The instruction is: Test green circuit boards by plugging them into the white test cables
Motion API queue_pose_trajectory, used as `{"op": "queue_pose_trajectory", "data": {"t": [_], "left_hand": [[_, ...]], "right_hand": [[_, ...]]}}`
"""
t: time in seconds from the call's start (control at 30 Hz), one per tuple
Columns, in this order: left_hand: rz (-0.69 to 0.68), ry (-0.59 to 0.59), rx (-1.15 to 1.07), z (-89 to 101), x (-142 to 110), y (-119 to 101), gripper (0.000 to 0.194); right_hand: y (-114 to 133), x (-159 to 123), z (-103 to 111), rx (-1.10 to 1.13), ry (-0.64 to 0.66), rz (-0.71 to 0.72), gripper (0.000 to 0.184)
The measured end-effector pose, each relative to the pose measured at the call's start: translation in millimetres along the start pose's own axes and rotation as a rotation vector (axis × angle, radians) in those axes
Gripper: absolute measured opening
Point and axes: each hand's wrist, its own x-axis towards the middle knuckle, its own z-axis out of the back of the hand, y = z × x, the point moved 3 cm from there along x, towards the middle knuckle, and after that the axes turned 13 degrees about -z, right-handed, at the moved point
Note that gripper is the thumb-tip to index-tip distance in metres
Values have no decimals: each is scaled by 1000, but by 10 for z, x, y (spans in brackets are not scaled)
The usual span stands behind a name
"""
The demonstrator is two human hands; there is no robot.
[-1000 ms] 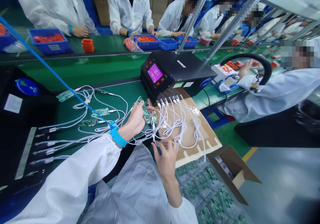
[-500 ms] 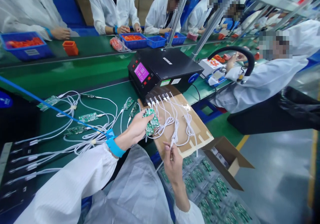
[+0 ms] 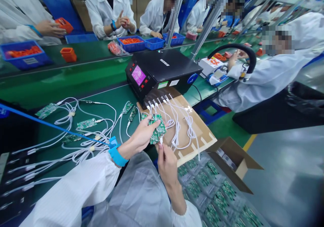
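My left hand [image 3: 142,136] grips a small stack of green circuit boards [image 3: 157,128] above the front edge of the green bench. My right hand [image 3: 165,159] pinches the plug of a white cable [image 3: 161,140] and holds it against the lower edge of the boards. The cable belongs to a bundle of white leads [image 3: 177,125] running from the black tester box [image 3: 162,73] across a cardboard sheet [image 3: 199,132]. A blue wrist strap [image 3: 116,154] with a blue cord sits on my left wrist.
More boards on white cables [image 3: 87,123] lie on the bench to the left. Trays of green boards [image 3: 210,196] and an open carton [image 3: 238,162] sit low at my right. Several people in white coats work across the conveyor beside blue bins [image 3: 131,44]; another sits at the right.
My left hand pulled the boards from the cable tangle nearer to me. My right hand picked a cable plug off the cardboard and brought it up to the boards.
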Motion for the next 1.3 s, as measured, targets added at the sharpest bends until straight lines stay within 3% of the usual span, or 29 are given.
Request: {"op": "queue_pose_trajectory", "data": {"t": [0.43, 0.67, 0.87, 1.3], "left_hand": [[-107, 44, 38, 116, -5, 57, 16], [-114, 46, -2, 121, 0, 66, 23], [-98, 66, 31, 100, -15, 57, 12], [-115, 72, -8, 161, 2, 115, 23]], "right_hand": [[-7, -16, 1, 3, 29, -33, 30], [-58, -7, 5, -44, 24, 1, 34], [-68, -6, 6, -31, 30, -1, 32], [-49, 12, 23, -78, 29, 43, 31]]}}
